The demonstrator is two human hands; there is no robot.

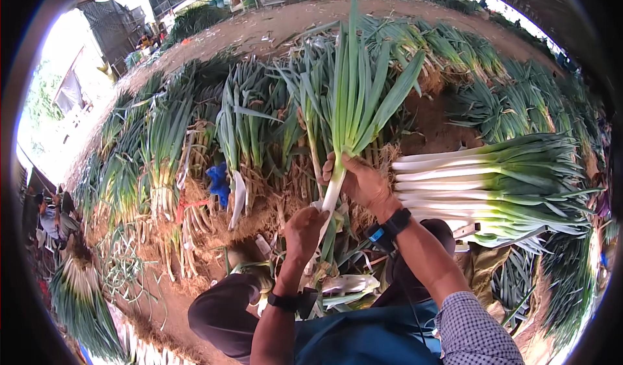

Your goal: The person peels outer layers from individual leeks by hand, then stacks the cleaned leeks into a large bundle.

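Note:
My right hand [365, 184] is closed around a long green onion [351, 117] where the white shank turns to green leaves. The onion slants, its leaves fanned upward and away from me. Lower down, my left hand [305, 231] has its fingers shut at the white shank [333, 194]; I cannot tell whether they pinch the shank itself or a loose outer layer. The root end is partly hidden behind the left hand. To the right lies a stack of clean white-shanked green onions [448, 185], leaves pointing right.
Unpeeled onion bundles [163, 155] with soil and roots stand in rows ahead. Stripped leaves [348, 287] lie between my knees. A blue plastic bag [218, 184] sits among the bundles. Another bundle [80, 301] is at the lower left. People [48, 219] are in the distance.

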